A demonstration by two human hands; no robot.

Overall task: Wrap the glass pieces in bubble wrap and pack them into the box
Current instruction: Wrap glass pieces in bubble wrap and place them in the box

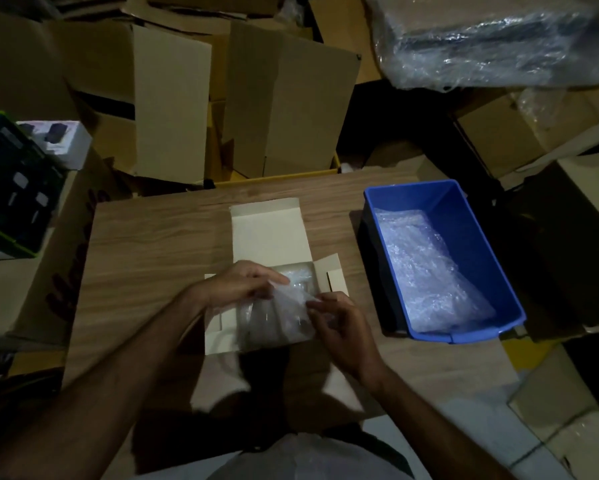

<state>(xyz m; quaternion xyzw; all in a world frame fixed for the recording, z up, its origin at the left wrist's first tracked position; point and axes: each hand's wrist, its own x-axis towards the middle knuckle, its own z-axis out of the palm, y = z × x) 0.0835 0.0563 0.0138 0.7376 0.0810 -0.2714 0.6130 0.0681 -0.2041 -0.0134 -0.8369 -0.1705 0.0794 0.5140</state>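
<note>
Bubble wrap (292, 299) bundle, glass inside blurred, sits in my open white box (270, 237) at frame centre on the surface (159, 237) | left hand (242, 282) fingers curled, pinching its upper edge | right hand (339, 323) fingers pinching its right side | blue bin (481, 244) right, holding more wrap

Both bare forearms reached in from the near edge and converged toward the middle. The left hand (244, 284) lay palm down, its fingers curled and its fingertips pinching the bubble wrap (291, 299). The right hand (339, 325), just right of it and nearer, pinched the same sheet between thumb and curled fingers.
</note>
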